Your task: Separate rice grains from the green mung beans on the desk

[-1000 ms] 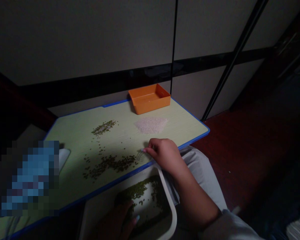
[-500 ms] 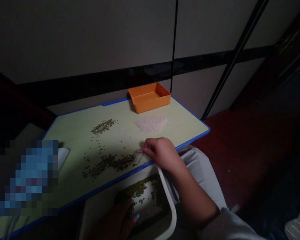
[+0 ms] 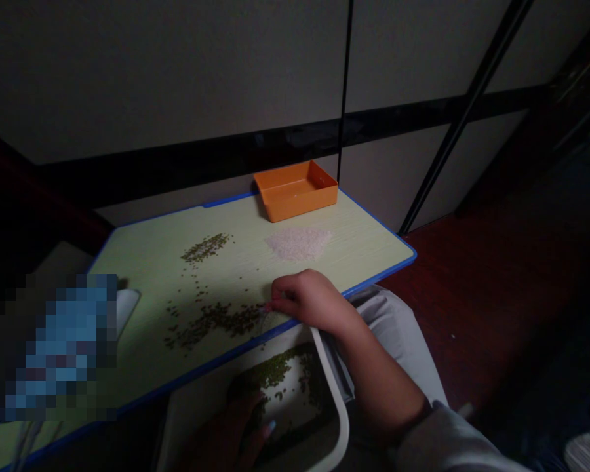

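My right hand (image 3: 309, 301) is closed in a pinch at the near edge of the board. From its fingertips a clear plastic strip (image 3: 265, 319) sticks out, faint and ruler-like, touching the end of a spread of dark beans (image 3: 221, 319). Below the edge, a white plastic bin (image 3: 343, 419) holds small green beans (image 3: 273, 372) and some darker ones. Deep in shadow, my left hand (image 3: 231, 426) reaches over the bin's inside, with thumb and a finger apart; its other fingers are hard to see.
The pale board (image 3: 147, 255) has a blue rim. On it lie a pile of white rice (image 3: 299, 242), a small patch of green beans (image 3: 206, 247) and an orange tray (image 3: 302, 206). A blurred-out blue item (image 3: 63, 347) is at left. Cabinet doors (image 3: 177, 72) stand behind.
My right hand has shifted slightly left along the edge with the clear strip. A few beans now show at the board's rim above the bin. The left hand has stayed put.
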{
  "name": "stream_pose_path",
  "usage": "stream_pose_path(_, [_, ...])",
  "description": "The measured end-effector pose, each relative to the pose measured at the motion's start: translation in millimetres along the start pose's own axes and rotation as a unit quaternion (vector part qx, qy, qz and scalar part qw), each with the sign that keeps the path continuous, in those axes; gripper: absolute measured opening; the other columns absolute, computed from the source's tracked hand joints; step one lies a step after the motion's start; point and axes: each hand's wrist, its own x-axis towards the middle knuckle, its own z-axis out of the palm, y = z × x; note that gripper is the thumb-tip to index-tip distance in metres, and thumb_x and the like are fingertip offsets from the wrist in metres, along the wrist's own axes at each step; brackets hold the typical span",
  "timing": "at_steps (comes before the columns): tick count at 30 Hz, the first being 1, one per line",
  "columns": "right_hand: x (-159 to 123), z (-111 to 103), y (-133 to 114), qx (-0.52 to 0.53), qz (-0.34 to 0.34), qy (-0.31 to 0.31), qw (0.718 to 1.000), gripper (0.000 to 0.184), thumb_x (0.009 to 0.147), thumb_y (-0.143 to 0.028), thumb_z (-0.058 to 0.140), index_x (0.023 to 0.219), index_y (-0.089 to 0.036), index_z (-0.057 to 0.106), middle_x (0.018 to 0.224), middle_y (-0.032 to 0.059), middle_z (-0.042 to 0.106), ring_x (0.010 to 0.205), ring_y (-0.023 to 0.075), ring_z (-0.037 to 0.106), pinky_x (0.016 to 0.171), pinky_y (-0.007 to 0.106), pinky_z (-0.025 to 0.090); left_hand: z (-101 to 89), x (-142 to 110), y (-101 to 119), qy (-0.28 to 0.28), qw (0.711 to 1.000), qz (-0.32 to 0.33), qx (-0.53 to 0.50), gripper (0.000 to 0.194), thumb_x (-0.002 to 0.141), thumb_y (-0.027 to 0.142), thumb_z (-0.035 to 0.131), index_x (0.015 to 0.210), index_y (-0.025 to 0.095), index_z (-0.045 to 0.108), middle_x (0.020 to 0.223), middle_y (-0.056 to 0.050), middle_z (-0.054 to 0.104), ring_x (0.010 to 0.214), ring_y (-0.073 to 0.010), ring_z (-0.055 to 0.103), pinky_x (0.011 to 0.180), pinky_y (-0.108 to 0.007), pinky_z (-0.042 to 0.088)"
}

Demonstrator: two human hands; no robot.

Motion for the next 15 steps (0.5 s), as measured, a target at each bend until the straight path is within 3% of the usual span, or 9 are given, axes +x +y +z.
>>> stream_pose_path(4, [-6.6, -2.9, 6.3, 0.026, 0.033, 0.046, 0.998, 0.025, 0.093, -0.028, 0.078, 0.073, -0.018, 0.066, 0.060, -0.0072, 0.049, 0.060, 0.0094, 0.042, 0.062, 0.026, 0.023, 4.3, -0.2, -4.3, -0.003, 1.000, -0.001, -0.016, 0.058, 0.093, 0.049, 0.049, 0.145, 0.027, 0.061, 0.155, -0.005, 0.061, 0.144, -0.0236, 0.057, 0.123, -0.040, 0.041])
stream_pose_path(8, [-15.3, -9.3, 9.8, 0.010, 0.097, 0.107, 0.989, 0.026, 0.093, -0.031, 0.077, 0.074, -0.018, 0.066, 0.062, -0.0057, 0.053, 0.060, 0.0103, 0.045, 0.061, 0.025, 0.024, 10.3, 0.2, -11.5, 0.009, 0.999, 0.015, -0.027, 0.057, 0.095, 0.050, 0.047, 0.146, 0.028, 0.060, 0.155, -0.004, 0.062, 0.143, -0.0226, 0.058, 0.123, -0.038, 0.042])
stream_pose_path(15, [-13.1, -0.5, -9.3, -0.056, 0.094, 0.050, 0.993, 0.026, 0.095, -0.037, 0.075, 0.077, -0.018, 0.071, 0.069, -0.0002, 0.067, 0.063, 0.0124, 0.051, 0.061, 0.027, 0.024, 8.4, 0.1, -10.1, 0.021, 0.999, 0.022, -0.023, 0.054, 0.095, 0.050, 0.048, 0.143, 0.029, 0.063, 0.151, -0.004, 0.066, 0.140, -0.0232, 0.061, 0.120, -0.036, 0.044])
